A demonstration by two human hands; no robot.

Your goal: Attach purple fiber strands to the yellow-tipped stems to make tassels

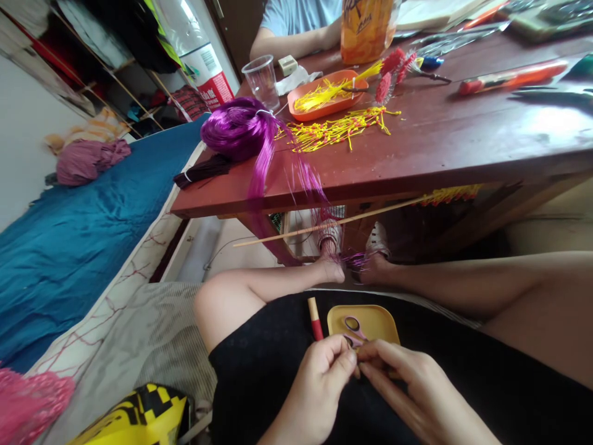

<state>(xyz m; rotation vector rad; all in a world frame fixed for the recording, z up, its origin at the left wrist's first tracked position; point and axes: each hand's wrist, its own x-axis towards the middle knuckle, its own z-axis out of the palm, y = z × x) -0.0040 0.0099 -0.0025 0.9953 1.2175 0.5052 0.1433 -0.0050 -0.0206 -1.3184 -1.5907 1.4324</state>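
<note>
My left hand (322,374) and my right hand (401,380) meet over my lap, fingertips pinched together on something too small to make out. Just beyond them a yellow tray (382,321) rests on the black cloth on my lap, with small pink-handled scissors (354,330) in it. A red-and-tan stick (315,318) lies beside the tray. A long thin wooden stick (324,227) stretches from under the table toward my knees, with purple threads (354,259) near my foot.
A red-brown table (440,142) ahead carries a purple thread bundle (241,127), yellow stamens (340,127), an orange tray (324,93), a plastic cup (262,77) and an orange bag (365,28). Another person's arm (296,40) rests at the far side. A blue-covered bed (83,222) lies left.
</note>
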